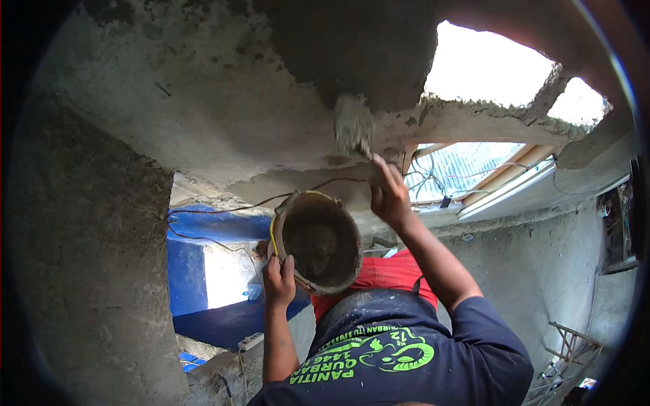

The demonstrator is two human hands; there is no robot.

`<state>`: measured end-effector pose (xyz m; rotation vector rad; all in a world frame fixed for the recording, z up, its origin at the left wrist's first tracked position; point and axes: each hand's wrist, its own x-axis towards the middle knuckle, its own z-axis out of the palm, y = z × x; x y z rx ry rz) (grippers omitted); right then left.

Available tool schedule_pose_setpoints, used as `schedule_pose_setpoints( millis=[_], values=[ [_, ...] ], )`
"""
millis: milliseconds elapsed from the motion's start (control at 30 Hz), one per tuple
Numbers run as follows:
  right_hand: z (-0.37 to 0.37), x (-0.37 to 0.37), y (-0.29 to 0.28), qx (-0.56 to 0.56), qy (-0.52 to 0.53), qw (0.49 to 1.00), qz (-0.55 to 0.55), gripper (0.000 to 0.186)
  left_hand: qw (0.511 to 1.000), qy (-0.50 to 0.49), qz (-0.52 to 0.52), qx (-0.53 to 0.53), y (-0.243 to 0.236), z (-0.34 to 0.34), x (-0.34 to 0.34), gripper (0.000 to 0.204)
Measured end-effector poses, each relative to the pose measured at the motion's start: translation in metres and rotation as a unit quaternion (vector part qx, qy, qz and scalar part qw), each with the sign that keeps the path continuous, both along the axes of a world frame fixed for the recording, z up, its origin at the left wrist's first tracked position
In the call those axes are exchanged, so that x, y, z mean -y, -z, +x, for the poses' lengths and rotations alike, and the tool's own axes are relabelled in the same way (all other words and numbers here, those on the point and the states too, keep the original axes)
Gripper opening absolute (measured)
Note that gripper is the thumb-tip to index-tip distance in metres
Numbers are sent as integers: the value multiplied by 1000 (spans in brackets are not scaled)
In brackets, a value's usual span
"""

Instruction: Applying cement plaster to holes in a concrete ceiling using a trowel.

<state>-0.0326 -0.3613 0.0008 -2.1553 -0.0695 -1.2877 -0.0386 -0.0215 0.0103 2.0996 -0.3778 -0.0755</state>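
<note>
My left hand [279,279] is closed on the rim of a round mortar bucket [342,222], tilted so that its inside shows. The bucket is caked with grey, and some dark grey mix seems to lie at its bottom. A yellow handle or cord runs along its left side. With my right arm raised, my right hand [391,194] grips the handle of a trowel [353,125]. Its blade, covered in pale wet mortar and slightly blurred, is against or close to the grey wall [271,128]. Darker, damp-looking plaster [352,51] spreads just above the blade.
Rough-edged openings [487,64] let in bright light at upper right. Below them, loose cables [426,179] hang by a wood-framed opening. A brown cable [250,205] runs behind the bucket. Blue-painted wall [186,271] shows at left, beside a rough grey pillar [95,257]. A rack-like frame [572,342] stands lower right.
</note>
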Motion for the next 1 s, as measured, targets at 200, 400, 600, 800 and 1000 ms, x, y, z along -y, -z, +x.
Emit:
schedule_pose_setpoints(
  millis=[200,400,600,800,1000],
  values=[
    [45,12,-33,-75,40,994,-71,54,1000,27,-6,2,2,0,7,26],
    [17,-1,18,-152,31,979,-132,60,1000,5,7,-1,-2,-4,2,28],
    [22,20,8,7,104,994,-32,54,1000,-7,14,22,-8,-4,3,34],
    [22,35,83,-135,160,976,-65,56,999,15,43,-17,-9,3,8,30],
    [-36,18,115,-166,52,985,9,66,1000,15,10,-12,-3,2,10,27]
  ],
)
